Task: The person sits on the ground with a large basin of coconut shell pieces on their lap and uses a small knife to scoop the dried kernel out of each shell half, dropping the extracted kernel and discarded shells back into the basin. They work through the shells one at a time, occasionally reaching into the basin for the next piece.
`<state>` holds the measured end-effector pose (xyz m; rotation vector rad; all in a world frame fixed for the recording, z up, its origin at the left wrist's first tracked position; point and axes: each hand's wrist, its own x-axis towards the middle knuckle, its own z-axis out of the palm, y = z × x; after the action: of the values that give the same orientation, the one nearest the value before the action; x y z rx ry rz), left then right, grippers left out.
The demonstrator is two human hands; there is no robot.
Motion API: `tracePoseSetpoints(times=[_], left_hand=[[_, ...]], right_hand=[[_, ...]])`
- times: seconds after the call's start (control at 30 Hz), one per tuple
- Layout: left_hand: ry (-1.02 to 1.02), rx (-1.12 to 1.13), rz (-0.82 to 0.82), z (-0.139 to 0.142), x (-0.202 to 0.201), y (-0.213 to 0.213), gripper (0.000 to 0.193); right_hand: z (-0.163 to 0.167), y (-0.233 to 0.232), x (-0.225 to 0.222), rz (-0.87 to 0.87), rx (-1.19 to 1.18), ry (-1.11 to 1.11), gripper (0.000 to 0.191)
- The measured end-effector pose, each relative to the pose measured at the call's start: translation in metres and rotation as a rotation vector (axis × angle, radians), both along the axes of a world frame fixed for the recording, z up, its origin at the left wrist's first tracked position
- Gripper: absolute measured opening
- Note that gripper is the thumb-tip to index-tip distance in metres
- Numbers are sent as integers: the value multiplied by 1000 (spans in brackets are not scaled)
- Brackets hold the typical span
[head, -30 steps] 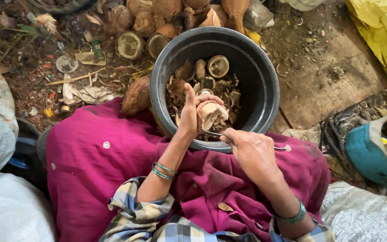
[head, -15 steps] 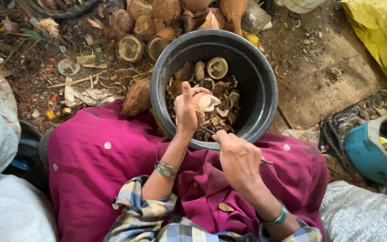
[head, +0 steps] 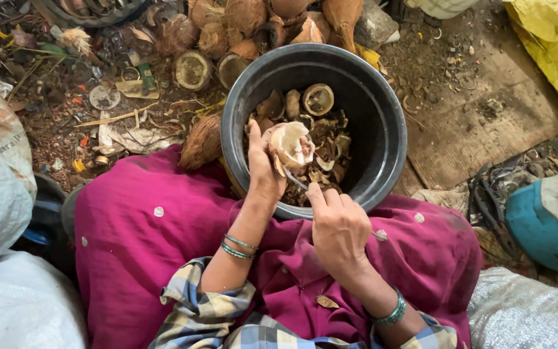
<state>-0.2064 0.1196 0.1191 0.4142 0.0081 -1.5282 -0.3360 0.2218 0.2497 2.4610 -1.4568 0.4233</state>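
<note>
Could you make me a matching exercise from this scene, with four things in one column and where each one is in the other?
Things:
1. coconut half
2. metal tool
3. black tub
4. blue container

Places:
A. far right edge of the view
B. in the right hand
C. against the magenta cloth, holding shell pieces
D. in the left hand, over the tub

Pairs: 1-D, 2-B, 3-C, 4-A
</note>
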Motion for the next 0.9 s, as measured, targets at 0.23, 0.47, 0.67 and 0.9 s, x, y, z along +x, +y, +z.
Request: tracePoseSetpoints(times=[0.23,0.47,0.67,0.9], left_hand=[[289,-126,-117,8,11,0,79],[273,-321,-254,11,4,-1,79],[-143,-306,-377,15,-14,6,82],[-513,-341,-180,5,-22,3,73]], right_hand=[[28,-25,-17,84,263,-243,18],[5,-98,-43,-42,446,-702,31],[-61,-128,-51,67,787,-1041,34],[-60,-118,-68,-177,383,-853,19]])
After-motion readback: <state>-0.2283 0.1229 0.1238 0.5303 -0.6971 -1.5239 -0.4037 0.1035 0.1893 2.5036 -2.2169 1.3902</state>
